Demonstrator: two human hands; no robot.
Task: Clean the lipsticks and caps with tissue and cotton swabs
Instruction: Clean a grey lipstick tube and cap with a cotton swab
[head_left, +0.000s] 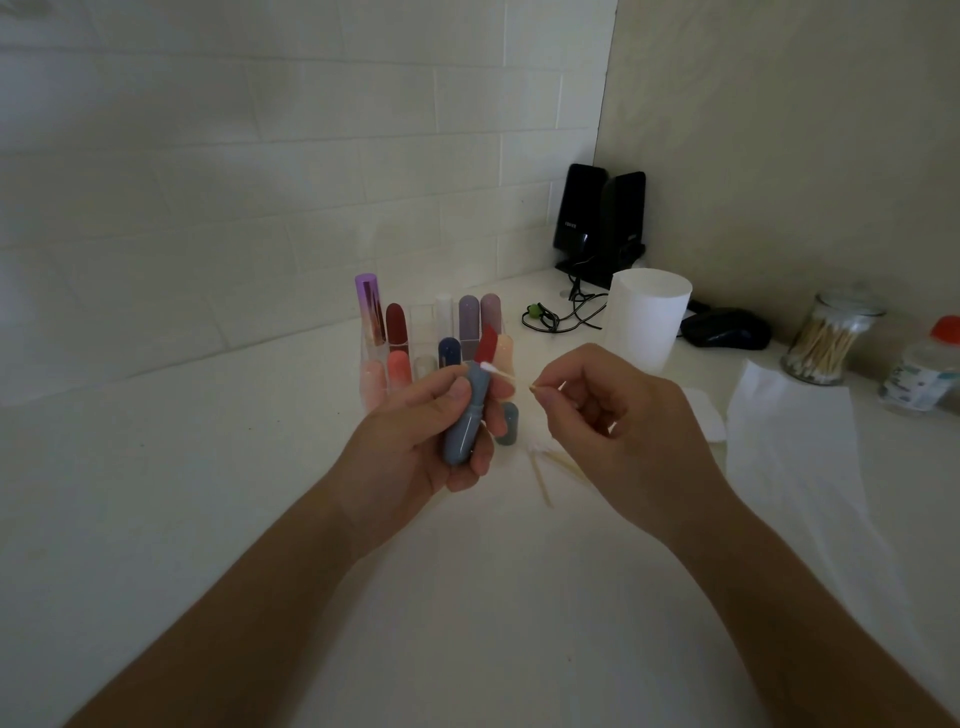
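Lipstick: blue-grey tube, red stick showing at the top. It was held up off the table, just in front of the rack of other tubes. Left hand gripped it round the body, fingers curled. Long axis was near upright, leaning slightly right, red end toward the rack.

Right hand pinched the bare end of a cotton swab between thumb and fingertip, other fingers loosely curled. The swab lay roughly level, crosswise to the tube, cotton tip touching the collar at the base of the red stick. So the work spot sat left of the right hand.

My read: next is wiping round the collar, which needs the tube rolled about its axis. Risk is gouging the soft stick.

Matching cap stood on the table in front of the rack, partly behind the left fingers.
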